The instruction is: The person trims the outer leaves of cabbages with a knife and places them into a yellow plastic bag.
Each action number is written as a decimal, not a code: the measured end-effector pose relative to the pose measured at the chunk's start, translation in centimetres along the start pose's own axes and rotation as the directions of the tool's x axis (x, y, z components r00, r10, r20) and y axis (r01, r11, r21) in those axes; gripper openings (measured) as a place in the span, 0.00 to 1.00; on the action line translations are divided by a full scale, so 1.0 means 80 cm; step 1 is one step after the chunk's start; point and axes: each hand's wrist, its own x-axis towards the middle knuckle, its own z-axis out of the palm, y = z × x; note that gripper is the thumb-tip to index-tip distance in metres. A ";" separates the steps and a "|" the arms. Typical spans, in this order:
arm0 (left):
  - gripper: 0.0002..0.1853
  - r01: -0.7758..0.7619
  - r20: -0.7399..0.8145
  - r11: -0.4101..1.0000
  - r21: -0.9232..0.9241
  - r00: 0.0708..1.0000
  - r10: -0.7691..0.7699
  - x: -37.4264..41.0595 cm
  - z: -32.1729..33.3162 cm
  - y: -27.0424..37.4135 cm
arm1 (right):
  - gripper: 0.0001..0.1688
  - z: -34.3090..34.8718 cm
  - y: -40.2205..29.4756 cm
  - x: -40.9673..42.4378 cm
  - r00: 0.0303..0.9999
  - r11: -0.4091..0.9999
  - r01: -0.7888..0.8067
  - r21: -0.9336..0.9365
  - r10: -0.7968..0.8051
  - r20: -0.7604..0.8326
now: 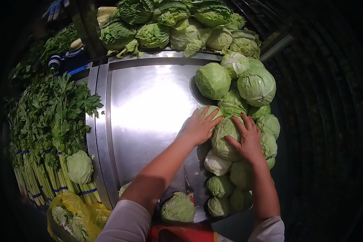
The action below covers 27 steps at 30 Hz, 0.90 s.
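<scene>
My left hand [201, 127] is spread over the top of a green cabbage [211, 111], gripping it at the inner edge of a cabbage pile. Beside it, my right hand [249, 140] cups a larger pale green cabbage [225, 140] from its right side, thumb on top. The two cabbages lie close together; the palms hide part of each. Right behind them sits a leafier cabbage [232, 103]. A whitish cabbage [217, 163] lies just in front of the larger one. All of these are along the right side of a stainless steel counter [139, 121].
Napa cabbages [152, 34] are stacked along the back. Bundled celery [54, 151] lines the left, with one cabbage [80, 167] on it. A yellow plastic bag [69, 205] holds leaves. Near my body, a knife [187, 181] lies by a loose cabbage [178, 208].
</scene>
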 end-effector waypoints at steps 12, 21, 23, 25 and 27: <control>0.43 0.523 0.029 0.851 -0.036 0.852 -0.522 -0.145 -0.072 0.014 | 0.37 0.002 0.002 0.005 0.997 0.958 -0.068 0.280 0.060 0.038; 0.44 0.655 0.195 0.637 -0.406 0.743 -0.640 -0.178 -0.091 -0.075 | 0.38 0.018 -0.001 0.021 0.994 0.985 -0.050 0.163 0.033 0.105; 0.46 0.587 0.163 0.655 -0.476 0.791 -0.590 -0.195 -0.090 -0.080 | 0.38 0.027 -0.008 0.032 0.990 0.995 -0.040 0.092 0.027 0.138; 0.46 0.550 0.117 0.623 -0.557 0.794 -0.596 -0.207 -0.093 -0.076 | 0.39 0.030 -0.019 0.046 0.981 0.999 -0.037 0.018 0.033 0.191; 0.47 0.599 0.153 0.554 -0.578 0.746 -0.648 -0.219 -0.095 -0.072 | 0.36 0.040 -0.027 0.063 0.963 0.999 0.038 0.011 -0.040 0.267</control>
